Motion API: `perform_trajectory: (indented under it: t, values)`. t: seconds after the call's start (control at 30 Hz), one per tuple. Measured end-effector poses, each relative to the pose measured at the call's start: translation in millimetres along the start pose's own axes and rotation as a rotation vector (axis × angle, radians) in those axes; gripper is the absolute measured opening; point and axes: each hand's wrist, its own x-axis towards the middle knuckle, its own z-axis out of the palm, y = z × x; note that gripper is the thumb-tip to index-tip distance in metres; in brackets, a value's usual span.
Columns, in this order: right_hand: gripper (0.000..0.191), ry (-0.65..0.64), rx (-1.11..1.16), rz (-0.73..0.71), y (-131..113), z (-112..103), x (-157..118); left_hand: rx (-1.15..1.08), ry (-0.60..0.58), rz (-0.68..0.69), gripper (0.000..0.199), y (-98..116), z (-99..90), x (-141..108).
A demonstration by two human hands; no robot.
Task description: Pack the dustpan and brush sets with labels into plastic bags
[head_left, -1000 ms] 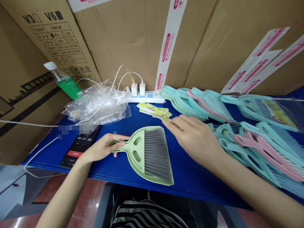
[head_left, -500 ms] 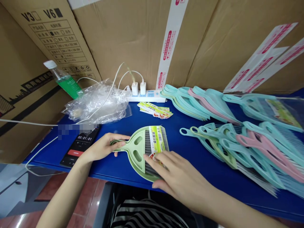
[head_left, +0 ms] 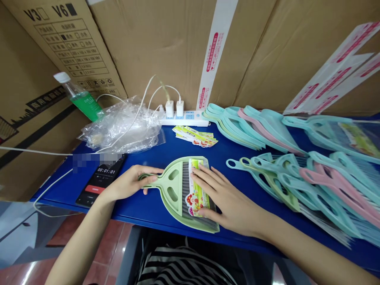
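So, left hand (head_left: 130,183) is curled round the handle of a green dustpan (head_left: 172,186), fingers closed on it, holding it flat on the blue desk (head_left: 142,213) near the front edge. Right hand (head_left: 228,200) is spread, not pinching, fingers pressed down over a label card (head_left: 196,204). The card lies lengthwise on the dustpan's grey bristles, inside the rim. So this one dustpan has its card on, with no bag round it yet. Left, as far as shown: a small stack of cards (head_left: 194,135) beside the power strip (head_left: 190,120), plus a back heap (head_left: 237,128) and a front heap (head_left: 323,194) of teal, pink and green dustpans to the right, mostly with no card showing. At far right, a bagged dustpan (head_left: 335,134) has a card visible through clear plastic. Loose plastic (head_left: 121,126) lies by the strip. A phone (head_left: 101,180) just past the left hand reads 00:01:01.
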Motion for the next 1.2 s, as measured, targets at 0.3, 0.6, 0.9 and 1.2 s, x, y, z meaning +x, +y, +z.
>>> perform_trajectory:
  t: [0.3,0.6,0.9,1.2]
  values:
    - [0.077,0.009,-0.018,0.004,1.1,6.2,-0.3,-0.003,0.0,-0.008,0.045,-1.8,0.5,0.5]
    - [0.077,0.009,-0.045,0.003,-0.5,6.2,-0.3,0.005,-0.002,0.014,0.044,-0.7,1.0,0.9]
    - [0.077,-0.037,-0.05,0.012,-0.9,3.4,0.5,0.012,0.018,0.011,0.043,-3.2,1.4,-0.1]
    - [0.059,0.023,0.042,-0.011,3.4,-0.6,-6.9,0.19,0.107,0.079,0.039,-2.9,1.7,-0.4]
